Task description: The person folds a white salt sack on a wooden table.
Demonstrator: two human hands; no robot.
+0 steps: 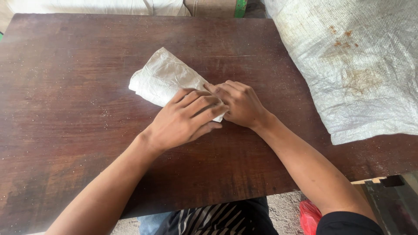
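A dark brown wooden table (87,130) fills most of the view, its top scuffed and dusted with pale specks. A large white woven sack (357,74), stained with rusty brown patches, lies over the table's far right corner and hangs past its right edge. Near the middle of the table lies a crumpled white folded cloth (163,76), flat on the wood and angled toward the far left. The left hand (183,122) lies palm down across the cloth's near end, fingers stretched out and pressing on it. The right hand (241,104) sits just beside it, fingers curled and touching the same end, so the two hands meet there. A small red bag (310,217) shows below the table's near edge.
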